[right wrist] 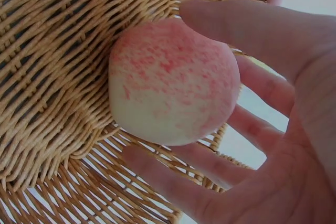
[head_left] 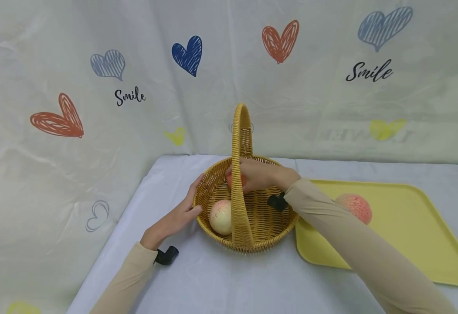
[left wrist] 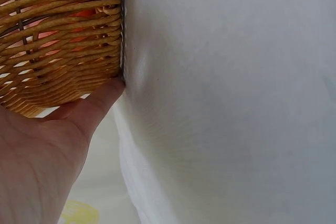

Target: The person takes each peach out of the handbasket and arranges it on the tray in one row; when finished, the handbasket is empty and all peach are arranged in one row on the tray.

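A peach [right wrist: 173, 82] is gripped by the right hand [head_left: 260, 174] inside the wicker basket [head_left: 268, 222], near a second peach [head_left: 220, 217] — the basket's outer side is touched by the left hand [head_left: 182, 213], fingers extended. A third peach [head_left: 357, 206] is carried by the yellow tray [head_left: 409, 235].

The basket [head_left: 268, 222] is of woven strands, ridged and a little glossy. The peach [right wrist: 173, 85] looks smooth and matt. The tray [head_left: 409, 226] seems to be smooth plastic, and the worktop [head_left: 232, 283] has a matt cloth surface.
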Demonstrator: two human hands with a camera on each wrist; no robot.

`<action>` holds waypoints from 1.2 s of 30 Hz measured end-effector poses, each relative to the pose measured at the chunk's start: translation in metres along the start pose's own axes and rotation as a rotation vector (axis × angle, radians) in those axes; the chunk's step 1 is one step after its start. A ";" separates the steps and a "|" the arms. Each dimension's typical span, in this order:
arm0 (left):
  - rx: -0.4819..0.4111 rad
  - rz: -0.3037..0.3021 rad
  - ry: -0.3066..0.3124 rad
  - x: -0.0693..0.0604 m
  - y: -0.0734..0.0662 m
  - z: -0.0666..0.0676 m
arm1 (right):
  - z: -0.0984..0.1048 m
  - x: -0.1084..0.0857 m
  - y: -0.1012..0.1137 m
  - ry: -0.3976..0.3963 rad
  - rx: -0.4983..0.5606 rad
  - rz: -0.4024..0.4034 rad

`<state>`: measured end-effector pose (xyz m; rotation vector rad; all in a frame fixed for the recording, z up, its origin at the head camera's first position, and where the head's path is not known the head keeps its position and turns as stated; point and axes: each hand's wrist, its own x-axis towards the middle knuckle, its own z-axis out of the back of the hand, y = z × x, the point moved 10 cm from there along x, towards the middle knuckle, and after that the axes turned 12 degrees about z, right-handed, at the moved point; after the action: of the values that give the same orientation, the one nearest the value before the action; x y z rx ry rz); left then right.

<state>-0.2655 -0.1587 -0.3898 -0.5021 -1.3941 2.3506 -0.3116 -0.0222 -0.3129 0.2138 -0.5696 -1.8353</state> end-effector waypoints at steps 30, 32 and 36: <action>-0.016 0.003 0.000 -0.002 0.000 0.000 | -0.024 -0.017 0.002 0.199 0.090 -0.178; -0.021 0.002 0.001 -0.002 -0.001 0.000 | -0.024 -0.018 0.003 0.197 0.073 -0.177; -0.025 -0.007 0.005 -0.001 -0.002 -0.001 | -0.024 -0.019 0.006 0.203 0.035 -0.172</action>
<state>-0.2634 -0.1574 -0.3879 -0.5092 -1.4224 2.3269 -0.2900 -0.0122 -0.3333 0.4798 -0.4520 -1.9417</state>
